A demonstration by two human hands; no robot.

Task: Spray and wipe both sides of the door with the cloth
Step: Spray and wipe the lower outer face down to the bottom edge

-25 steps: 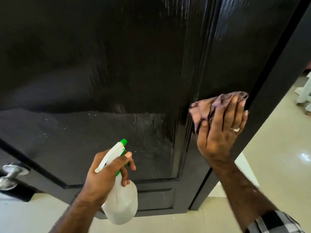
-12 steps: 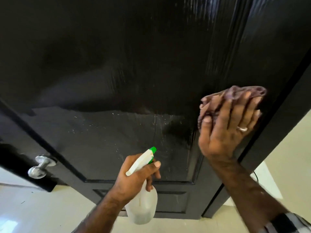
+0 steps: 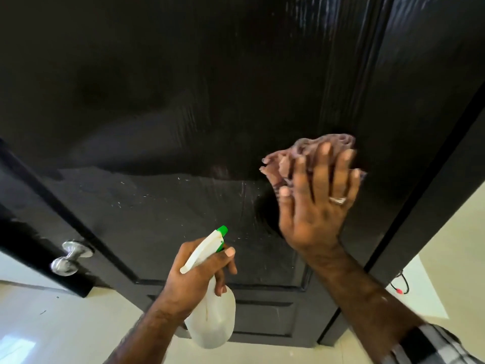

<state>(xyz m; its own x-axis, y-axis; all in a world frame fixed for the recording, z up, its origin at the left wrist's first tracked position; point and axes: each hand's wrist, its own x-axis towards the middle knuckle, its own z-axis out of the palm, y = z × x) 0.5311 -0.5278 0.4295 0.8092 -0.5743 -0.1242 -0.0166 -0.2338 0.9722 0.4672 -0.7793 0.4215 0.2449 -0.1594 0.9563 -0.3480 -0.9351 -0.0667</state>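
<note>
Dark glossy door [image 3: 162,106], filling most of the view, with white spray droplets across its lower panel. Crumpled pinkish cloth [image 3: 301,151] flat against the door, right of the droplets. Right hand [image 3: 319,198] over the cloth, fingers straight and spread, pressing it to the door; ring on one finger. Left hand [image 3: 199,271] below the cloth, fingers curled round the neck of a white spray bottle [image 3: 212,319] with green nozzle. Silver door knob [image 3: 69,257] at the door's left edge.
</note>
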